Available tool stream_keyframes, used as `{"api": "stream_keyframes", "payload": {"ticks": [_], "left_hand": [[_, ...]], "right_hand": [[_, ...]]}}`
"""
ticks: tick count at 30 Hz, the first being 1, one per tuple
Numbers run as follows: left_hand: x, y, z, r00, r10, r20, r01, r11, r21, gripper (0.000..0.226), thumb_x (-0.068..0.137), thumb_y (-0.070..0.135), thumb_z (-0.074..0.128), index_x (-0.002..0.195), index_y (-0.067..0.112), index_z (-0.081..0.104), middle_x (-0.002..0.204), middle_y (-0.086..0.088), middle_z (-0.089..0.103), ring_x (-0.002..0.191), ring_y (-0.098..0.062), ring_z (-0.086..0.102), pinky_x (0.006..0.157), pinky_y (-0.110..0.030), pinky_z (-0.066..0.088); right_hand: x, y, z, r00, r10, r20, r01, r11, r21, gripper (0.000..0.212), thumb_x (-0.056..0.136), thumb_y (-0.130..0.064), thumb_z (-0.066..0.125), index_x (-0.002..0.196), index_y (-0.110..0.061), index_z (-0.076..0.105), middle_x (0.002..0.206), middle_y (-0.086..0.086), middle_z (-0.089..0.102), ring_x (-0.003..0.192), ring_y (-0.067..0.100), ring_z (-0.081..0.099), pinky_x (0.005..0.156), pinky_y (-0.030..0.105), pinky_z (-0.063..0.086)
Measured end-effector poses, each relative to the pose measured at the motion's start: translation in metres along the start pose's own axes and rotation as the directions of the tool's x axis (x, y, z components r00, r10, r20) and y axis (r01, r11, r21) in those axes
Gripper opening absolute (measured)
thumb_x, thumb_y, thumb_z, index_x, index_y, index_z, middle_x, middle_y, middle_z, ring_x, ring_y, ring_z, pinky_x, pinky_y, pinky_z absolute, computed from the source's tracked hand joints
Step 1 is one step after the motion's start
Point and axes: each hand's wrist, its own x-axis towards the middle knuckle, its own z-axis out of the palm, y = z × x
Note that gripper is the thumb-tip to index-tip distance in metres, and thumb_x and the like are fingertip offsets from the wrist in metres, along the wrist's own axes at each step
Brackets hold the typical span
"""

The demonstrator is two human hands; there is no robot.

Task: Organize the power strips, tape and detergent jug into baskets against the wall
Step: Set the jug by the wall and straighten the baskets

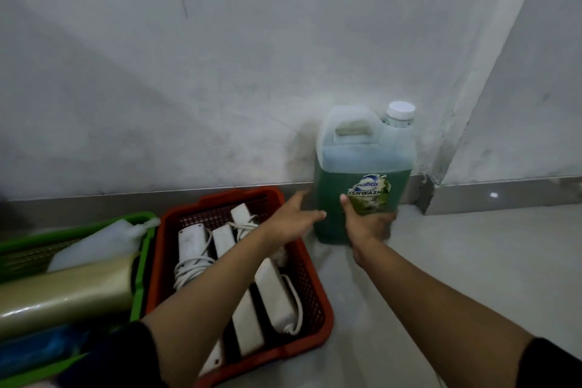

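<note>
The detergent jug [362,154], translucent with green liquid and a white cap, stands upright on the floor against the wall, just right of the red basket [239,194]. My right hand [365,227] grips its lower front, thumb up on the label. My left hand [293,217] reaches over the red basket with fingers spread, fingertips at the jug's left side. Several white power strips [274,290] with coiled cords lie in the red basket. A large roll of clear tape [63,290] lies in the green basket [140,287] at the left.
The wall meets a projecting corner [441,167] right of the jug, with a grey skirting along the floor. A white plastic bag [104,242] and something blue [37,350] also sit in the green basket. Pale floor tiles stretch to the right.
</note>
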Motion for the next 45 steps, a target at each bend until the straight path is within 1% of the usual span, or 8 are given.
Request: {"api": "stream_keyframes", "payload": {"ticks": [3,7,11,16,19,23,30,45], "left_hand": [[-0.03,-0.036,-0.036,0.996,0.076,-0.035,-0.05,0.878,0.476,0.045,0.089,0.023,0.058,0.131,0.011,0.045,0.13,-0.01,0.056,0.113,-0.02,0.055,0.093,-0.023,0.041],[-0.079,-0.098,-0.096,0.984,-0.006,-0.18,0.147,0.607,0.781,0.052,0.086,0.04,0.049,0.132,0.016,0.042,0.135,-0.014,0.044,0.122,-0.034,0.045,0.101,-0.038,0.039],[-0.124,-0.151,-0.128,0.923,0.011,-0.384,0.324,0.517,0.792,0.048,0.086,0.046,0.044,0.126,0.019,0.041,0.132,-0.013,0.039,0.119,-0.033,0.04,0.097,-0.043,0.038],[-0.158,-0.191,-0.144,0.907,-0.002,-0.421,0.365,0.505,0.783,0.063,0.09,0.056,0.029,0.144,0.023,0.028,0.138,-0.012,0.039,0.12,-0.033,0.045,0.094,-0.046,0.042],[-0.166,-0.215,-0.14,0.897,0.108,-0.428,0.341,0.444,0.828,0.065,0.088,0.055,0.019,0.103,0.01,0.064,0.092,-0.016,0.064,0.079,-0.034,0.06,0.066,-0.04,0.049],[-0.172,-0.221,-0.12,0.836,0.303,-0.458,0.307,0.433,0.848,0.049,0.094,0.038,0.022,0.06,0.025,0.054,0.056,0.001,0.059,0.059,-0.024,0.057,0.066,-0.037,0.044],[-0.164,-0.24,-0.133,0.764,0.488,-0.422,0.239,0.394,0.887,0.065,0.096,0.051,0.013,0.061,0.024,0.061,0.058,0.006,0.062,0.074,-0.019,0.06,0.082,-0.037,0.03],[-0.128,-0.247,-0.153,0.675,0.666,-0.318,0.015,0.419,0.908,0.061,0.094,0.051,0.032,0.051,0.018,0.06,0.051,0.002,0.056,0.052,-0.012,0.055,0.037,-0.023,0.035]], "right_hand": [[-0.033,0.01,0.017,0.987,0.1,0.127,-0.066,0.967,-0.245,0.093,0.073,-0.027,0.079,0.141,-0.007,0.019,0.141,0.029,0.033,0.121,0.043,0.045,0.098,0.048,0.046],[-0.088,0.028,0.036,0.907,0.012,0.421,0.304,0.674,-0.673,0.082,0.075,-0.038,0.069,0.14,-0.018,0.023,0.138,0.023,0.03,0.12,0.041,0.044,0.102,0.043,0.041],[-0.111,0.036,0.044,0.879,-0.006,0.477,0.431,0.439,-0.788,0.081,0.076,-0.047,0.065,0.139,-0.025,0.019,0.14,0.02,0.025,0.125,0.04,0.037,0.1,0.046,0.036],[-0.092,0.042,0.04,0.902,0.063,0.428,0.332,0.534,-0.778,0.086,0.085,-0.057,0.049,0.148,-0.013,0.011,0.142,0.022,0.042,0.126,0.038,0.045,0.105,0.04,0.039],[-0.088,0.05,0.031,0.902,-0.03,0.43,0.39,0.481,-0.785,0.051,0.097,-0.043,0.032,0.136,-0.009,0.034,0.133,0.022,0.052,0.119,0.037,0.052,0.096,0.039,0.041],[-0.089,0.068,0.021,0.919,-0.122,0.376,0.389,0.442,-0.808,0.045,0.099,-0.038,0.028,0.122,-0.007,0.051,0.126,0.021,0.058,0.112,0.037,0.056,0.09,0.038,0.043],[-0.084,0.078,0.02,0.964,-0.18,0.198,0.265,0.539,-0.799,0.045,0.099,-0.037,0.03,0.117,-0.004,0.054,0.121,0.022,0.059,0.109,0.039,0.056,0.087,0.039,0.043],[-0.076,0.08,0.035,0.864,-0.448,0.23,0.404,0.344,-0.847,0.044,0.091,-0.033,0.045,0.126,-0.009,0.033,0.098,0.025,0.067,0.109,0.039,0.048,0.084,0.044,0.038]]}}
